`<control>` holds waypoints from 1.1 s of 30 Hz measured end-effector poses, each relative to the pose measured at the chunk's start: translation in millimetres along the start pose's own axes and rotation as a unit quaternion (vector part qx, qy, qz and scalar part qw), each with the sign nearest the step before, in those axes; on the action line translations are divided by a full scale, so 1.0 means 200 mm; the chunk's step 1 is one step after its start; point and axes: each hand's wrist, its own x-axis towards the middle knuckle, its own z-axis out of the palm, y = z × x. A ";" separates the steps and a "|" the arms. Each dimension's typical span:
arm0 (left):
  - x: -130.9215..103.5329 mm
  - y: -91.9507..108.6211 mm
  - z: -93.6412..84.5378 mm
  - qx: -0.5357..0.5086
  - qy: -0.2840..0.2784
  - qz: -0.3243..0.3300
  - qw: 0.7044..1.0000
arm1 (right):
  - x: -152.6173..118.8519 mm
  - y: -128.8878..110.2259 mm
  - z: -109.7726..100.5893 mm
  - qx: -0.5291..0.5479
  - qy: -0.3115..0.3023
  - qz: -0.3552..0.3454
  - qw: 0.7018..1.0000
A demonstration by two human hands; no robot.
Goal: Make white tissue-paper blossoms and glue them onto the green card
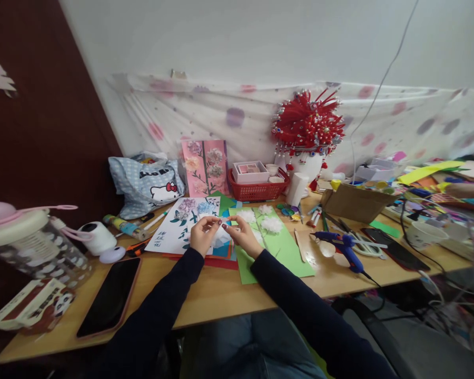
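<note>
My left hand (pixel 204 236) and my right hand (pixel 245 237) meet fingertip to fingertip over the papers, both in a pinch. Between them hangs a thin white piece (pixel 221 238) that looks like tissue paper; its upper edge is hidden by my fingers. Beneath my right hand lies a green sheet (pixel 288 258) bearing fluffy white paper flowers (pixel 272 225) on a drawn or glued stem. A white sheet with purple and blue flowers (pixel 186 209) and dark leaves is beside my left hand, on top of coloured papers.
A blue glue gun (pixel 342 246) and a wooden stick (pixel 299 245) lie to the right, near a dark phone (pixel 395 247). Behind stand a red basket (pixel 256 190) and a pink flower picture (pixel 205 168). A phone (pixel 109 297) and tumbler (pixel 35 247) are at left. Another person's hand (pixel 468 190) shows far right.
</note>
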 end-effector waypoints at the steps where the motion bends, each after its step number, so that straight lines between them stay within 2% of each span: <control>1: 0.00 0.00 0.00 0.003 0.001 -0.003 1.000 | 0.00 0.00 0.00 -0.007 -0.008 -0.003 1.000; 3: 0.00 -0.01 0.00 0.004 0.001 -0.015 1.000 | 0.00 0.01 0.00 -0.023 -0.009 -0.014 1.000; 11: 0.00 -0.01 0.01 -0.052 -0.020 -0.051 0.997 | 0.02 0.04 -0.01 -0.042 0.059 -0.060 0.996; 15: -0.01 -0.01 0.01 -0.094 -0.066 -0.085 0.990 | 0.01 0.04 -0.01 -0.033 0.036 -0.055 0.997; 17: -0.01 0.00 0.01 -0.090 -0.065 -0.091 0.990 | 0.00 0.04 -0.01 -0.039 0.019 -0.052 0.998; 21: 0.00 0.02 0.01 -0.070 -0.044 -0.098 0.992 | 0.01 0.05 -0.02 -0.051 0.011 -0.050 0.997; 28: 0.00 0.02 0.00 -0.080 -0.069 -0.099 0.990 | 0.02 0.06 -0.03 -0.042 0.033 -0.052 0.997; 33: 0.00 0.03 0.00 -0.085 -0.072 -0.077 0.991 | 0.00 0.03 -0.02 -0.023 0.052 -0.062 0.996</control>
